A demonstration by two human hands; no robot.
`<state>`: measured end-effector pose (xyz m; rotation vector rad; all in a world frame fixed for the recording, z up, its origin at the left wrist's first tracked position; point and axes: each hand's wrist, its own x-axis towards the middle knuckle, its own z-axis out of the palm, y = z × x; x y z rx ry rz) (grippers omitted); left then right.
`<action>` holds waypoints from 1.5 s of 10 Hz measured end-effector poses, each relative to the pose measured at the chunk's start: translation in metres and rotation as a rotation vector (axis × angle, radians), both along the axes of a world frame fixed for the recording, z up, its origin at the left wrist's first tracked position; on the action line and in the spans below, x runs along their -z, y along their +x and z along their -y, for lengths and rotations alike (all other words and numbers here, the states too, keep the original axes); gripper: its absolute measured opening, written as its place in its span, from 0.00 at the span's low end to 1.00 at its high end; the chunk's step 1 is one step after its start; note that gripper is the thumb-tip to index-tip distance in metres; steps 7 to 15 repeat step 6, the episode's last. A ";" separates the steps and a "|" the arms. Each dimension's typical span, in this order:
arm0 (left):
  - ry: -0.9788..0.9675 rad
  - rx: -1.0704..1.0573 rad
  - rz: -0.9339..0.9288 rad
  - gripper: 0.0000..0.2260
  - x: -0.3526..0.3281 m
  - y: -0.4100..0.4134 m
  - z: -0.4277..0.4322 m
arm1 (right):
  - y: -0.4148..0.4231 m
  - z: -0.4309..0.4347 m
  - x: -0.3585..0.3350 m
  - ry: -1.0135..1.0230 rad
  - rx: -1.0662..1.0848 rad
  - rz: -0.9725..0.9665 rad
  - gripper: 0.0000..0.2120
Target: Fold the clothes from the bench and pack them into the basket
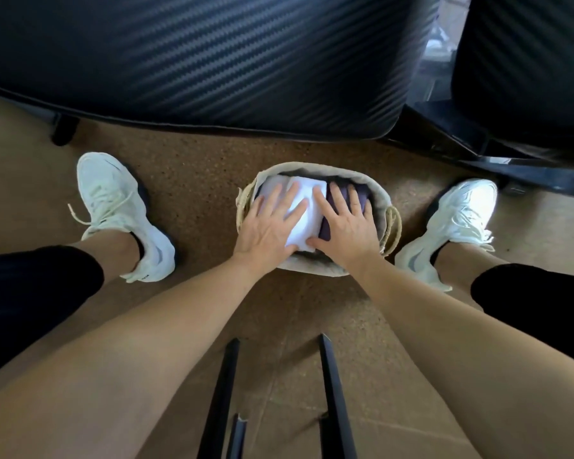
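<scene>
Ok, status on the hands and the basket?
Left hand open, flat on white garment. Right hand open, flat on dark purple garment. Both garments inside basket. Nothing blocking; left shoe and right shoe stand apart from it.

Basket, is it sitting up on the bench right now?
No, the basket stands on the brown floor, below and in front of the black padded bench.

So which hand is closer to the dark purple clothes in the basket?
Right. The right hand lies flat on the dark purple clothes. The left hand presses the white cloth beside them, both inside the basket.
</scene>
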<state>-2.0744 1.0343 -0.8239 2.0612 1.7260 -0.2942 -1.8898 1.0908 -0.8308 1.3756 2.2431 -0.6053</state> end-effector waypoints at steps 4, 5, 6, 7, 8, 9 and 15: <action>-0.157 -0.046 -0.013 0.43 0.004 0.007 -0.030 | 0.000 -0.012 0.018 -0.032 -0.016 0.060 0.49; -0.196 -0.052 -0.016 0.42 -0.010 0.008 -0.033 | -0.006 -0.020 0.004 -0.094 -0.039 0.081 0.49; -0.170 -0.055 -0.034 0.39 -0.023 0.014 -0.032 | -0.006 -0.026 -0.008 -0.152 -0.064 0.067 0.50; -0.170 -0.055 -0.034 0.39 -0.023 0.014 -0.032 | -0.006 -0.026 -0.008 -0.152 -0.064 0.067 0.50; -0.170 -0.055 -0.034 0.39 -0.023 0.014 -0.032 | -0.006 -0.026 -0.008 -0.152 -0.064 0.067 0.50; -0.170 -0.055 -0.034 0.39 -0.023 0.014 -0.032 | -0.006 -0.026 -0.008 -0.152 -0.064 0.067 0.50; -0.170 -0.055 -0.034 0.39 -0.023 0.014 -0.032 | -0.006 -0.026 -0.008 -0.152 -0.064 0.067 0.50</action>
